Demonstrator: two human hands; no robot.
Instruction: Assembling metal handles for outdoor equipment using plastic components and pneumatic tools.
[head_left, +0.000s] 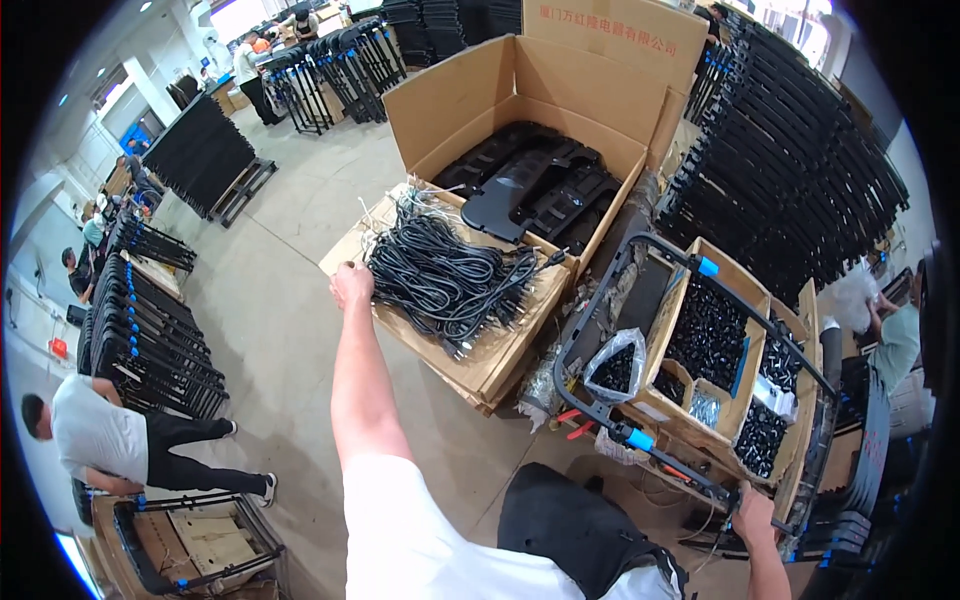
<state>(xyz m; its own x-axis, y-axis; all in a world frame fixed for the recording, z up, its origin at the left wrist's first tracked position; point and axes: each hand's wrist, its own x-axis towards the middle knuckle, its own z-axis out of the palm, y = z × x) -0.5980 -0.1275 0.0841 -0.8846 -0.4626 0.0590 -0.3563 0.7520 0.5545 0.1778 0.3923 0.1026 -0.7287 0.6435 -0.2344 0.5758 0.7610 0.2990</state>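
Workshop floor (290, 330), grey concrete, with rows of black metal frames (800, 170) and other people at work along the left edge.

- Flattened cardboard stack (500, 355): lies on the floor ahead of the person, long axis running from near right to far left.
- Bundle of black cables (445, 275): heaped on that stack, spread along the same axis, loose ends trailing toward its far left corner.
- Left hand (351, 284): arm stretched forward, at the stack's left edge; the bundle lies just to its right, touching or nearly so. Fingers curled narrow; whether they pinch a cable cannot be told.
- Right hand (755, 512): low right, fingers closed around the cart frame (600, 330), well apart from the bundle.
- Open carton (520, 130): beyond the stack, holding black moulded parts.
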